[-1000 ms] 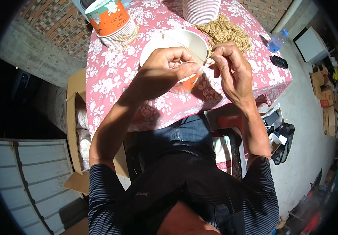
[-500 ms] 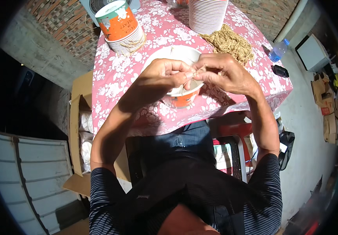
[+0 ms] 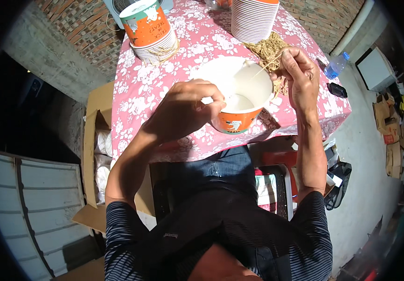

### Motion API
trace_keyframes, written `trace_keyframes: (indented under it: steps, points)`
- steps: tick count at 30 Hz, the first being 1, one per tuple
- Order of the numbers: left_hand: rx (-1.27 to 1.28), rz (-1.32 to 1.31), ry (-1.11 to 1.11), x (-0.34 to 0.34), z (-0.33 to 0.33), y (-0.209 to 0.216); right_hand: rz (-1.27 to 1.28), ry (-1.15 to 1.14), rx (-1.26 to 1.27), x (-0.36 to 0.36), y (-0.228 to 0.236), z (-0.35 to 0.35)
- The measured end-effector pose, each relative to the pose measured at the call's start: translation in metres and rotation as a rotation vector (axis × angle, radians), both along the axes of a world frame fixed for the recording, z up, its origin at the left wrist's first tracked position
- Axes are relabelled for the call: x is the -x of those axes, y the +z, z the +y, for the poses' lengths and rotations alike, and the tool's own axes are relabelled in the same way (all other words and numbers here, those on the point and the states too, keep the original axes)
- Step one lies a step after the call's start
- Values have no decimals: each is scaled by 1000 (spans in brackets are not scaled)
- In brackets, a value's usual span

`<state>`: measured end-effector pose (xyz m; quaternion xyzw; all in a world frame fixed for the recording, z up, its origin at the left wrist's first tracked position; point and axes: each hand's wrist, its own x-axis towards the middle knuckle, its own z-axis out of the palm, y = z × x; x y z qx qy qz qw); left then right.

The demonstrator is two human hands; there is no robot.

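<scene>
Left hand (image 3: 188,100) curls at the bucket (image 3: 239,121)'s eight o'clock, likely steadying it; grip unclear. Right hand (image 3: 301,78), at two o'clock, pinches cord (image 3: 259,72), probably controlling slack.

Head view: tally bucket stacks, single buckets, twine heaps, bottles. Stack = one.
Bucket stacks: 2
Single bucket: 1
Twine heap: 1
Bottle: 1
Total: 5
</scene>
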<state>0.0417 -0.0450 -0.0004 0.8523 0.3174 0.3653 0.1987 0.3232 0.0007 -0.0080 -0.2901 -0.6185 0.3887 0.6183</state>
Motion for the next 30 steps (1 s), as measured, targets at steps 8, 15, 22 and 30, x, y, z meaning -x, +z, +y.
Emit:
trace_keyframes:
  steps: [8,15,22,30]
  points:
    - [363,-3,-9,11,-7,6,244,-35,65,6,10,19]
    - [244,-11,-9,12,-10,9,180,-31,33,3,9,12]
    - [-58,17,-124,12,3,1,178,-73,58,1,9,15]
    - [583,-225,131,35,-7,26,-228,-183,-344,9,8,-34]
